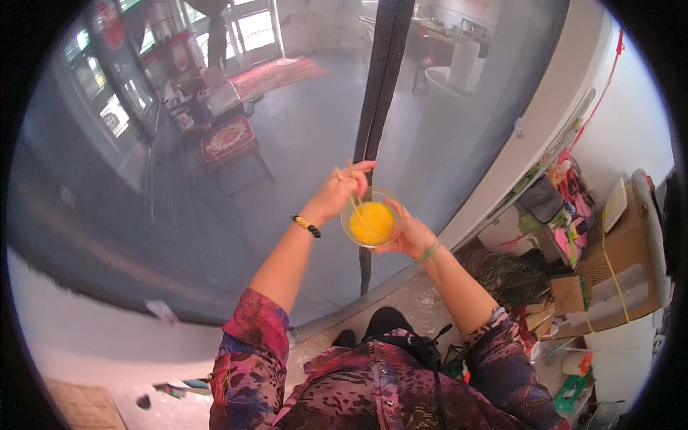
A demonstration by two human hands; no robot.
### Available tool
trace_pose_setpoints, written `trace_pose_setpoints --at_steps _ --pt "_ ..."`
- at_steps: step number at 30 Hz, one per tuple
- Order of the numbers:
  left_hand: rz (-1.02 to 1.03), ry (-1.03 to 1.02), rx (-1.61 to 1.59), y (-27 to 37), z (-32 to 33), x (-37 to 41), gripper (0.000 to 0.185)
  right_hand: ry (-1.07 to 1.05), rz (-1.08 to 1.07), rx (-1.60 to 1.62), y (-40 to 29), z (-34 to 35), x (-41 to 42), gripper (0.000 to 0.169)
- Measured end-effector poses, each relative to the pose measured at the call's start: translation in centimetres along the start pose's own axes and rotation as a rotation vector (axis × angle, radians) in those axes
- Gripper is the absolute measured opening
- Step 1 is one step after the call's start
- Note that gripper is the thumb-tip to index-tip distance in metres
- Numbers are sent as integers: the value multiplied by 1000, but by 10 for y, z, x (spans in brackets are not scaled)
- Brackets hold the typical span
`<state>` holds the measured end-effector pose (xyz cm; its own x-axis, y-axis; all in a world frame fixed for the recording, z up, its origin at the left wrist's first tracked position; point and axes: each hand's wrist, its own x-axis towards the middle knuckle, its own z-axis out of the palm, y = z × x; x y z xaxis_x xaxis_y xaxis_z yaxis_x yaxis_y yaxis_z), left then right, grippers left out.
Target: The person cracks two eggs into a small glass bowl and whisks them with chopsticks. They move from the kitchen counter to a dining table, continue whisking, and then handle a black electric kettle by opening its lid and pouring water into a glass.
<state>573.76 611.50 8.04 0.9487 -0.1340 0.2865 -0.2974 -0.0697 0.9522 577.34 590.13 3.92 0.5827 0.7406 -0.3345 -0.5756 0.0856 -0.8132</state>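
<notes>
A clear round bowl (348, 232) holds a yellow liquid (372, 223) that looks like beaten egg. My left hand (344, 188) grips a pair of light chopsticks (355, 204), their lower ends dipping into the liquid at the bowl's left side. Around the bowl's right side curl the fingers of my right hand (411, 234), holding it up in front of me. A beaded bracelet (306, 226) is on the left wrist, and a green bangle (430, 250) on the right one.
A transparent plastic door curtain (301, 258) with a dark middle strip (379, 97) hangs close before me. Through it show a stool with a patterned seat (228, 140) and a red mat (277, 77). At right are cardboard (602, 274), a green plastic container (572, 392) and piled items.
</notes>
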Motion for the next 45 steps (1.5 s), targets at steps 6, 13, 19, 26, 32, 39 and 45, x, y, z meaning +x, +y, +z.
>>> trace_pose_setpoints --at_steps 6,13,19,26,32,39,45 --pt "57 340 168 -15 -101 29 19 -130 -7 117 -42 30 125 78" --pt "164 740 296 -36 -166 93 20 -278 4 277 -102 40 265 81" --pt "163 938 454 -48 -232 163 22 -282 -40 269 -190 50 346 81" --pt "-161 694 -44 -11 -352 237 19 -351 44 248 -277 58 433 78" --pt "-141 228 208 9 -408 288 15 -322 78 183 -313 68 483 78" --pt "59 -172 469 -15 -478 374 11 -163 14 180 -342 57 544 82" --pt "163 -253 473 -54 -528 498 11 -24 -53 213 -403 28 614 82"
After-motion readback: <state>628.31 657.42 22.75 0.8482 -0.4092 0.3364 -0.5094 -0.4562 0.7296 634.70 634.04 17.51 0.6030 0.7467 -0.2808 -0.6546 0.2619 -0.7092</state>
